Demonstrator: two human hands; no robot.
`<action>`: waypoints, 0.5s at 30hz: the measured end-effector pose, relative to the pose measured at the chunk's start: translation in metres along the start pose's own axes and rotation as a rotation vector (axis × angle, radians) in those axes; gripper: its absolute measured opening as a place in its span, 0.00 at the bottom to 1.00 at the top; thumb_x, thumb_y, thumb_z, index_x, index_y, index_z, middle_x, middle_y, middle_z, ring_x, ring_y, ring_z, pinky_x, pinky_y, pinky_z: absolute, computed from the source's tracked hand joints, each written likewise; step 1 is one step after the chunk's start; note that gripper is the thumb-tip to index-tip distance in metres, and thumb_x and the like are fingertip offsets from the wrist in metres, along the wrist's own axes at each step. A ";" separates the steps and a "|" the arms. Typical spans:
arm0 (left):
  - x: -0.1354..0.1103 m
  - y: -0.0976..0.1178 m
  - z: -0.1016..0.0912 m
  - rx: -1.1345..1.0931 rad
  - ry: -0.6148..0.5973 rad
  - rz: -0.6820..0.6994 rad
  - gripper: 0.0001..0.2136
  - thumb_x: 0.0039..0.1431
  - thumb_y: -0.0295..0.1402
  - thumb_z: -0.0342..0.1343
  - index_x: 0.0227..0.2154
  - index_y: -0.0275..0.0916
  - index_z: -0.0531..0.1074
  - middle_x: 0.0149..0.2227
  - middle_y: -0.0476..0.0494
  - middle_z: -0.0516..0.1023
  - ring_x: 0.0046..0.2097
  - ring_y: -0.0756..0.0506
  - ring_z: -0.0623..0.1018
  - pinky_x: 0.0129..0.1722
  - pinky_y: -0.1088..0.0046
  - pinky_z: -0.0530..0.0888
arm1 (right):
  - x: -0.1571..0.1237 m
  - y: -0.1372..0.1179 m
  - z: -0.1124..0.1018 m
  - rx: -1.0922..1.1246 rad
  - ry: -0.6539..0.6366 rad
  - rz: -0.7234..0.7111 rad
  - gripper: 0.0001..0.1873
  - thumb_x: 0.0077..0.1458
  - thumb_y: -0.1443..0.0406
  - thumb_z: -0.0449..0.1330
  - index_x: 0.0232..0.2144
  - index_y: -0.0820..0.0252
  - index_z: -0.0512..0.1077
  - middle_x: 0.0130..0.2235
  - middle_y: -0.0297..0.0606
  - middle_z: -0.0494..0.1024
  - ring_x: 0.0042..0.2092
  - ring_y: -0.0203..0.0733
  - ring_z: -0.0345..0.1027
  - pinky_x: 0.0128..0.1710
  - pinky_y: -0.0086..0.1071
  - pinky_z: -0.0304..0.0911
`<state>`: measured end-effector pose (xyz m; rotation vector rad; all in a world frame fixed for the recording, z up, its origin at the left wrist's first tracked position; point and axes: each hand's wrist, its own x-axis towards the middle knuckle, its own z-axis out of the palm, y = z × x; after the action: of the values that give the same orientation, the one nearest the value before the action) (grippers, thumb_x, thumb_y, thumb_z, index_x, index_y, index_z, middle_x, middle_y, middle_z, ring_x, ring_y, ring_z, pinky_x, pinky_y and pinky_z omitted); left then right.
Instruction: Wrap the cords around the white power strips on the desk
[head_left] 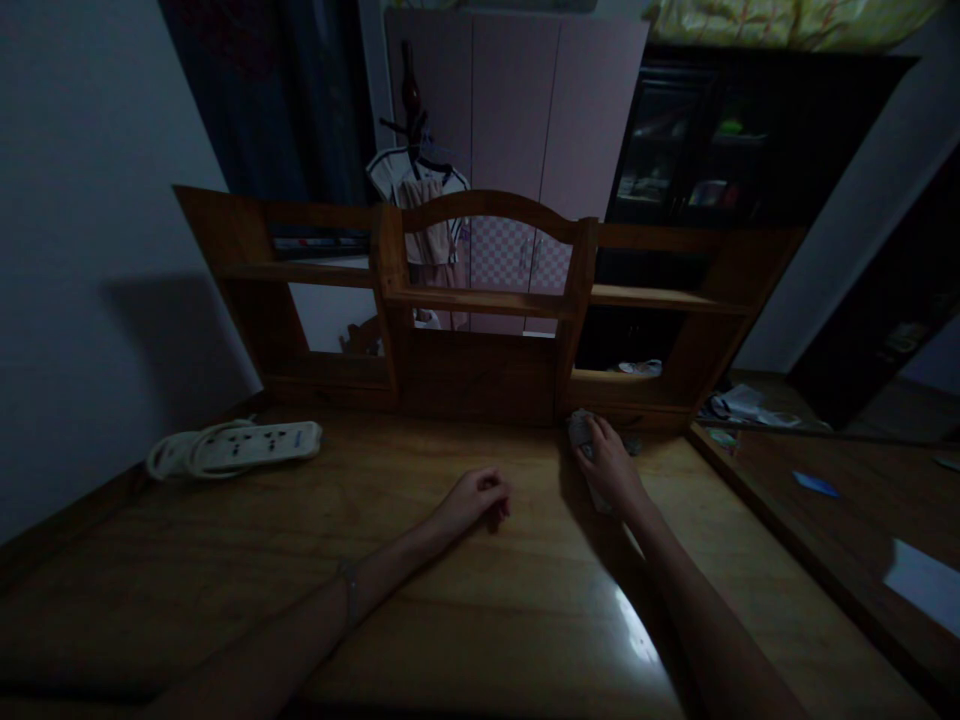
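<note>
My right hand (609, 465) presses a pale crumpled cloth (580, 428) against the wooden desk (390, 590), close to the base of the shelf unit (480, 370). Its fingers curl over the cloth. My left hand (474, 498) rests on the desk top near the middle, fingers curled under in a loose fist with nothing visible in it. The room is dim.
A white power strip (247, 446) with its coiled cord lies at the desk's left rear. The wooden shelf unit stands along the back edge. Small papers (814, 484) lie on the floor to the right. A pink wardrobe (517, 130) and a dark cabinet (712, 150) stand beyond.
</note>
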<state>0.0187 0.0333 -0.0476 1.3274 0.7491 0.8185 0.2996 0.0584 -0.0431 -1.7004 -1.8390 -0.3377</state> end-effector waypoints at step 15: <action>0.000 0.003 -0.001 -0.044 -0.021 -0.016 0.10 0.50 0.38 0.55 0.29 0.39 0.61 0.23 0.48 0.74 0.19 0.50 0.71 0.17 0.77 0.68 | 0.000 0.000 -0.001 0.007 0.024 -0.026 0.31 0.57 0.61 0.54 0.62 0.64 0.57 0.62 0.51 0.59 0.62 0.53 0.55 0.60 0.47 0.56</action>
<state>0.0174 0.0342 -0.0447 1.2872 0.7202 0.8027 0.2994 0.0581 -0.0424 -1.6614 -1.8442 -0.3604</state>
